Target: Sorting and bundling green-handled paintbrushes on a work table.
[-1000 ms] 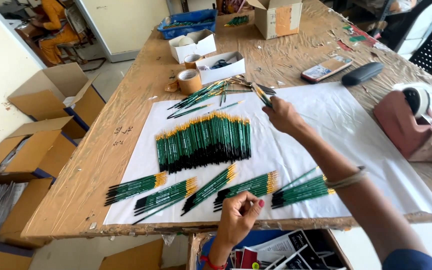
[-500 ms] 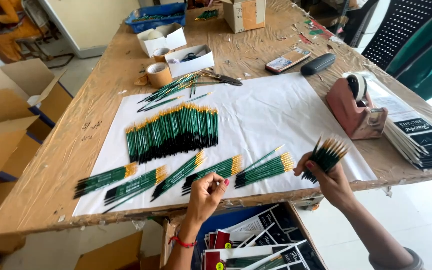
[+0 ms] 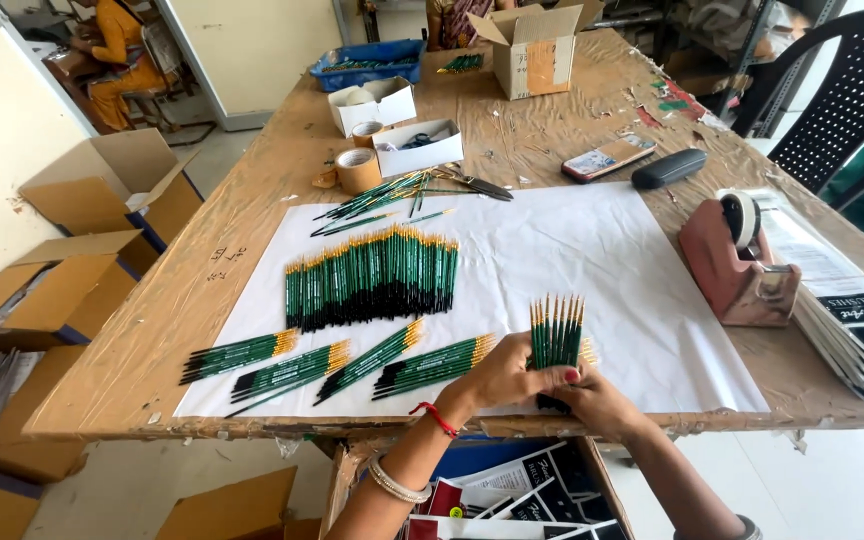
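Both my hands meet at the table's near edge around an upright bundle of green paint brushes (image 3: 555, 334) with gold ferrules pointing up. My left hand (image 3: 504, 378) grips the bundle from the left; my right hand (image 3: 592, 398) clasps its lower end from the right. To the left on the white paper sheet (image 3: 592, 250) lie several small bundles of the same brushes (image 3: 432, 363). A long row of brushes (image 3: 372, 277) lies further back, and a loose heap (image 3: 392, 195) sits at the paper's far edge.
A pink tape dispenser (image 3: 737, 265) and a stack of printed cards (image 3: 852, 320) stand at the right. Tape rolls (image 3: 357, 168), small white boxes (image 3: 417, 148), a phone (image 3: 608, 158), a black case (image 3: 669, 167) and a cardboard box (image 3: 527, 50) lie further back. Cartons sit on the floor at left. A person sits at far left.
My right hand brought a bundle of brushes from the far heap to the near edge. My left hand has risen and joined it on the bundle, now held upright.
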